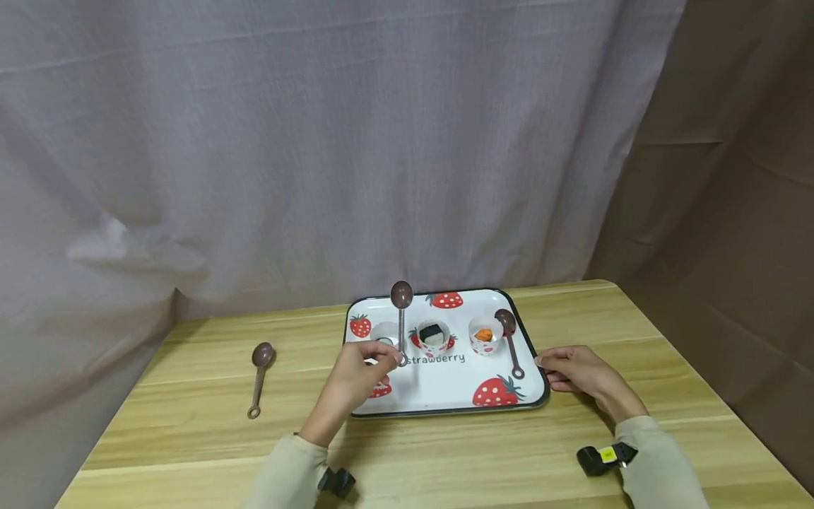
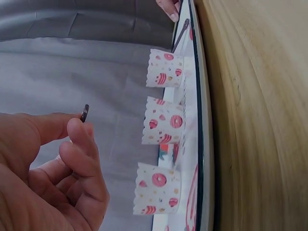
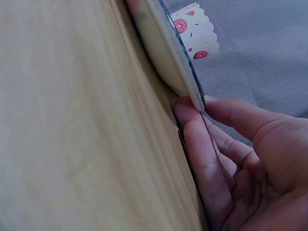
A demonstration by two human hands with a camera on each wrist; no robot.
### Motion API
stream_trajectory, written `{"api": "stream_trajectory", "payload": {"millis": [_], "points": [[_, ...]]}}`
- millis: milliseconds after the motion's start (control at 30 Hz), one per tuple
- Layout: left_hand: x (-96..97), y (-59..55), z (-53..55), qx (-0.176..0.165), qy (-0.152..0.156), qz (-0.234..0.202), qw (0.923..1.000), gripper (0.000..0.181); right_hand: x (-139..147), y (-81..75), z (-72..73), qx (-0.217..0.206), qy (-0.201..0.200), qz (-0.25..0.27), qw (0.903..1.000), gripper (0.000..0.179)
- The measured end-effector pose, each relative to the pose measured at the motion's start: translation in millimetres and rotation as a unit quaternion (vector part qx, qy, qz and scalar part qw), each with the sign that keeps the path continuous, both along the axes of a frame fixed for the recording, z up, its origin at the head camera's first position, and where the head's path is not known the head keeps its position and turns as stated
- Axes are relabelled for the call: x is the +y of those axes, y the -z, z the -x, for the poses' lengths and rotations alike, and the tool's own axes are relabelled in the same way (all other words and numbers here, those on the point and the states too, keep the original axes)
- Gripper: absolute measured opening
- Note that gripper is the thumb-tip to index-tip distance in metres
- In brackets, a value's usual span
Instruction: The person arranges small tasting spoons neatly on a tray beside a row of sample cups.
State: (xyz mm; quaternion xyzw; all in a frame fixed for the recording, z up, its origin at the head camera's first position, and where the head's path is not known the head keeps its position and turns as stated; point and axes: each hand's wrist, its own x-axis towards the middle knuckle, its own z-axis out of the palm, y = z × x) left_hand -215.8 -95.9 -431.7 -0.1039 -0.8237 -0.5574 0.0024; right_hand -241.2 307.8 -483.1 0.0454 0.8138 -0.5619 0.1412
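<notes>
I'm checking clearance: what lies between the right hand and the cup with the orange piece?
In the head view, a brown spoon and the tray's rim lie between them.

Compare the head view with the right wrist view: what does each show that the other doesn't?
Only the head view shows three brown spoons and the orange piece. Only the right wrist view shows fingers under the edge of the tray. Both show the right hand gripping the tray, a patterned cup, the wooden tabletop and the curtain.
</notes>
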Motion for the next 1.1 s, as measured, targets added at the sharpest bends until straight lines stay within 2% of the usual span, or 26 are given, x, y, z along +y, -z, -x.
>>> {"api": "stream_trajectory", "payload": {"millis": [533, 900, 1100], "points": [[21.3, 2.6, 4.0, -0.025, 0.020, 0.013, 0.9994, 0.011, -1, -2.1, -0.8, -0.002, 0.005, 0.000, 1.0000, 0.043], [37.9, 4.7, 9.3, 0.013, 0.032, 0.028, 0.9990, 0.011, -2, -3.6, -1.4, -0.006, 0.012, 0.000, 0.9999, 0.044], [48.5, 5.7, 11.4, -0.006, 0.025, 0.023, 0.9994, 0.010, -2, -4.0, -1.1, -0.011, 0.013, 0.000, 0.9999, 0.045]]}}
